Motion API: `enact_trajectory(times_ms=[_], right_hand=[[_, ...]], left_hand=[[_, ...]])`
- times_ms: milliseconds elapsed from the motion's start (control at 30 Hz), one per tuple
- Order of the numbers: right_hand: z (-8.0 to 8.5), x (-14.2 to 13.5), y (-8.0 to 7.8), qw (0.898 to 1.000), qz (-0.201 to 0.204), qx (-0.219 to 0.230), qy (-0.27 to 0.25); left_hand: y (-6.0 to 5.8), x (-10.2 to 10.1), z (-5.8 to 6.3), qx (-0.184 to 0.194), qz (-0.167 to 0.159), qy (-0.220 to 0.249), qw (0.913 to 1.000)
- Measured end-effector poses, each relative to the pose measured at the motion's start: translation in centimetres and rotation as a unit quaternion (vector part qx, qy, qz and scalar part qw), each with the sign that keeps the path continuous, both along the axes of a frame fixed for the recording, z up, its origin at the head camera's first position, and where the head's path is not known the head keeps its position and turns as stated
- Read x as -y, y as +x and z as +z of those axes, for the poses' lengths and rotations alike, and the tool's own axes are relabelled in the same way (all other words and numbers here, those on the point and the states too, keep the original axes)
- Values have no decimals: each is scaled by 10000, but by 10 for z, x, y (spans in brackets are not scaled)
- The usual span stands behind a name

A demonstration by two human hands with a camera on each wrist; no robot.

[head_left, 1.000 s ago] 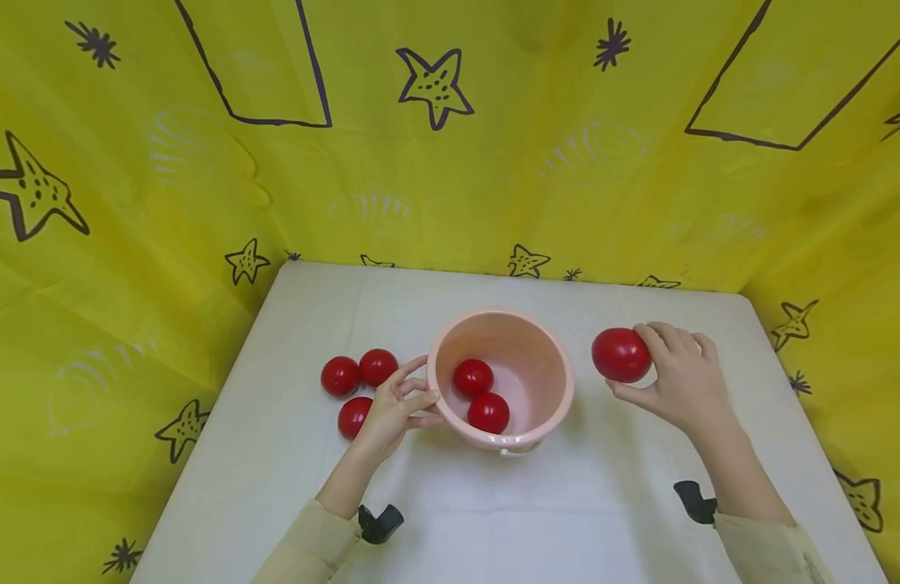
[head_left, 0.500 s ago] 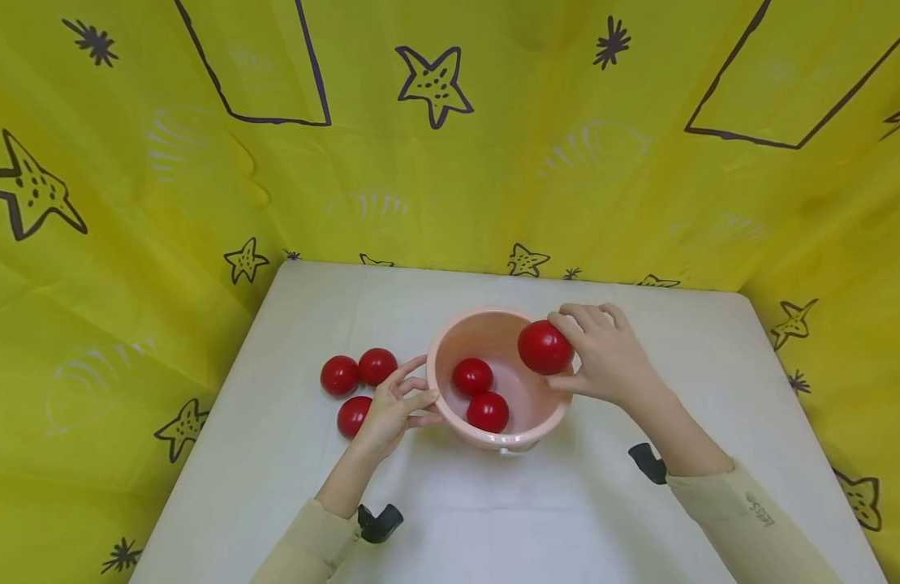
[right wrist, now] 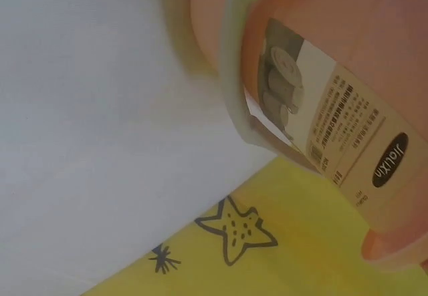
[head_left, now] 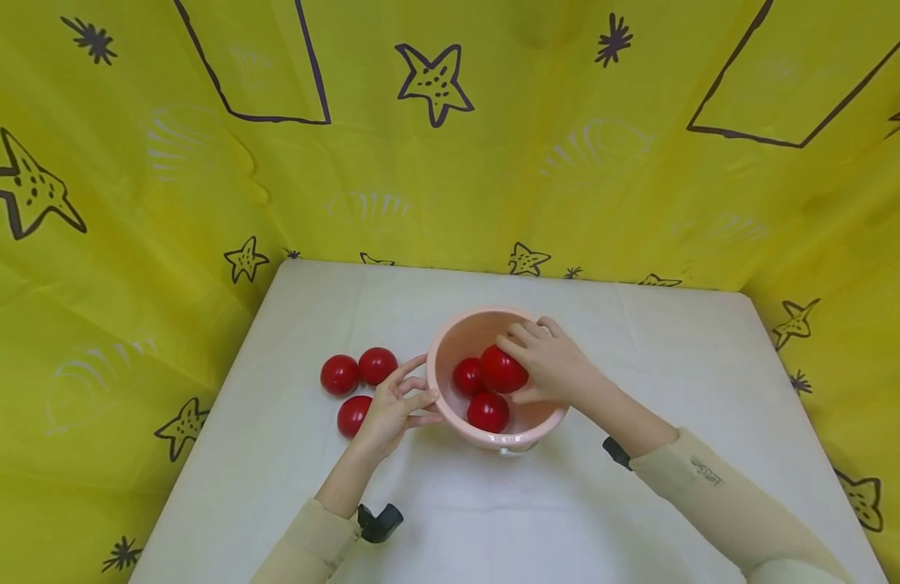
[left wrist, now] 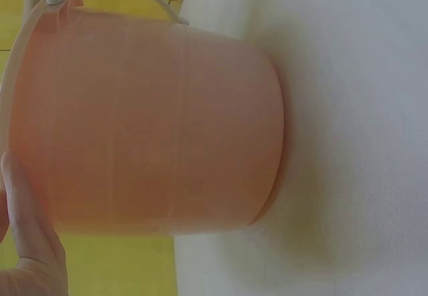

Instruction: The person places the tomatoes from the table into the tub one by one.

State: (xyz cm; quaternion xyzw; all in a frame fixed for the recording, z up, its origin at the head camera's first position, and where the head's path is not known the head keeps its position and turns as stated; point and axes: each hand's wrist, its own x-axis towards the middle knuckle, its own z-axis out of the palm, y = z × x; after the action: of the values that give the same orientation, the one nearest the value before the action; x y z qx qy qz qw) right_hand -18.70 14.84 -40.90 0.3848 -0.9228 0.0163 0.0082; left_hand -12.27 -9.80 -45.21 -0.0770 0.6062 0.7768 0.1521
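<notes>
A pink bucket [head_left: 450, 337] stands on the white table, its mouth turned toward the head camera. My left hand [head_left: 391, 410] holds the bucket's left rim, with the thumb at the edge and the fingers against the outer wall. Inside the bucket, my right hand [head_left: 548, 365] grips a red ball [head_left: 504, 369]. Beside that ball lie two more red balls, one red ball [head_left: 468, 377] farther back and another red ball [head_left: 488, 413] nearer. The left wrist view has the bucket's outer wall [left wrist: 160, 122] and part of my left hand [left wrist: 30, 236]; the held ball is hidden there.
Three red balls lie left of the bucket: one ball [head_left: 340, 375], a second ball [head_left: 378, 367], and a third ball [head_left: 353, 416] partly behind the left hand. A pale handle [right wrist: 234, 62] hangs at the bucket's side near a printed label [right wrist: 334, 122]. Yellow curtains [head_left: 450, 186] surround the table.
My right hand has moved left from beside the bucket, over its rim and down inside, carrying the red ball. My left hand has stayed at the rim.
</notes>
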Motion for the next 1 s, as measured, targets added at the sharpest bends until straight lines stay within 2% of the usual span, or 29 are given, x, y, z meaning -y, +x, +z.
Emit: enact_trajectory(times_ms=[233, 467, 733, 1000], right_hand=[[-17, 8, -5, 9975, 254, -218, 625], [-29, 11, -8, 9958, 234, -156, 876], [-29, 12, -11, 9905, 178, -245, 1339], [-31, 14, -13, 9849, 305, -293, 1678]], left_hand=[[-1, 0, 0, 35, 47, 8, 10000], [0, 0, -1, 29, 32, -21, 10000], [0, -1, -1, -7, -7, -44, 10000], [0, -1, -1, -6, 79, -41, 10000]])
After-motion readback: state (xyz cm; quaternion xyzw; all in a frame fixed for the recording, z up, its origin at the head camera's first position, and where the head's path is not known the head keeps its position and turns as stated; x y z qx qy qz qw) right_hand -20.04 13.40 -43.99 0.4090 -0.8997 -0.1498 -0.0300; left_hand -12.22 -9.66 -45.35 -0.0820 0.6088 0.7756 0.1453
